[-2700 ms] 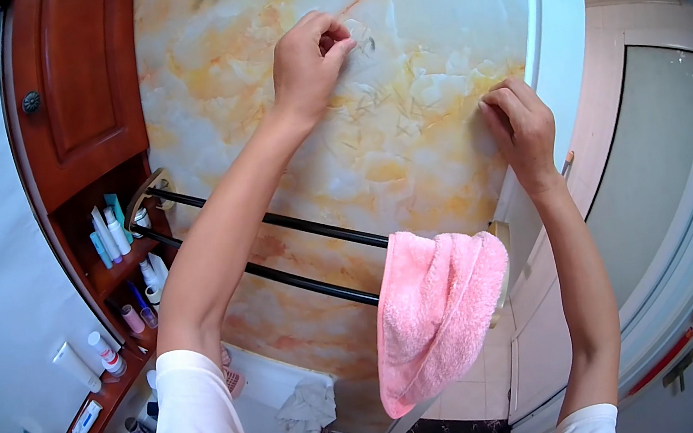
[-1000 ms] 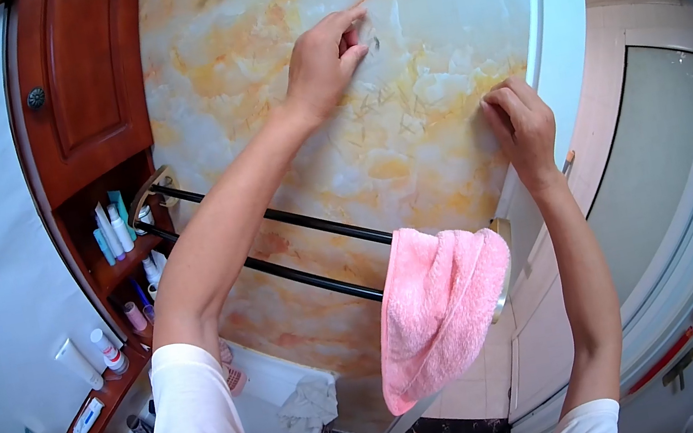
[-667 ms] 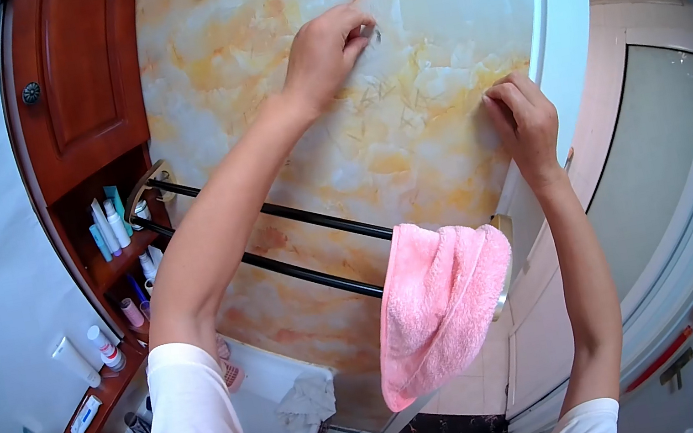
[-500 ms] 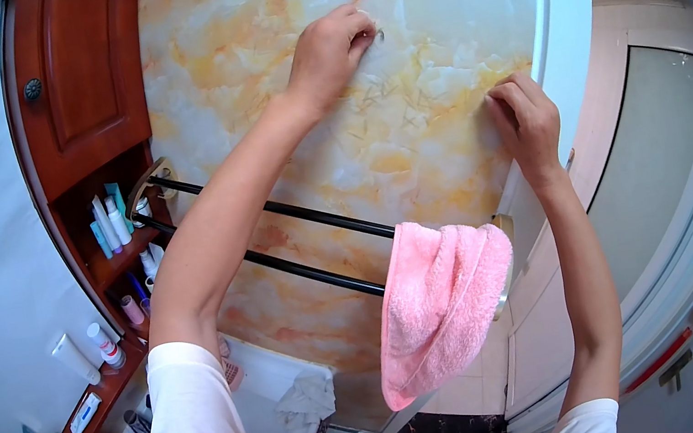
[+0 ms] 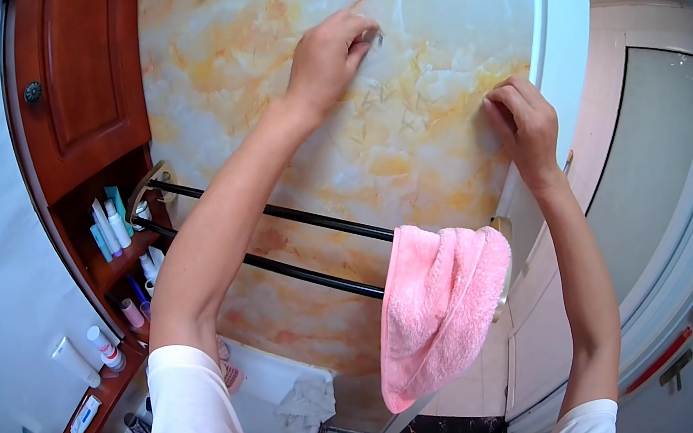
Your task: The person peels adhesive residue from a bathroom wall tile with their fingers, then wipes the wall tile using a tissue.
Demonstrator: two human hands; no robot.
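Note:
My left hand (image 5: 336, 51) is raised against the marbled wall (image 5: 373, 156), thumb and fingertips pinched together at a small hook-like piece too small to make out clearly. Lower and to the right, my right hand (image 5: 523, 130) has its fingers curled and closed near the white door frame (image 5: 557, 3); whatever it holds, if anything, is hidden. Below both hands, a pink towel (image 5: 446, 306) hangs over the right end of a black double towel rail (image 5: 314, 217), which passes behind my left forearm.
A red-brown cabinet (image 5: 86, 77) with bottles and tubes on its shelves (image 5: 111, 272) stands at the left. Below is a white basin (image 5: 259, 403) with a grey cloth (image 5: 307, 401) at its edge. A door with a frosted pane (image 5: 651, 153) is at the right.
Compared with the earliest frame, my left hand has moved slightly to the right along the wall and stays pinched. My right hand has hardly moved. The view has shifted slightly.

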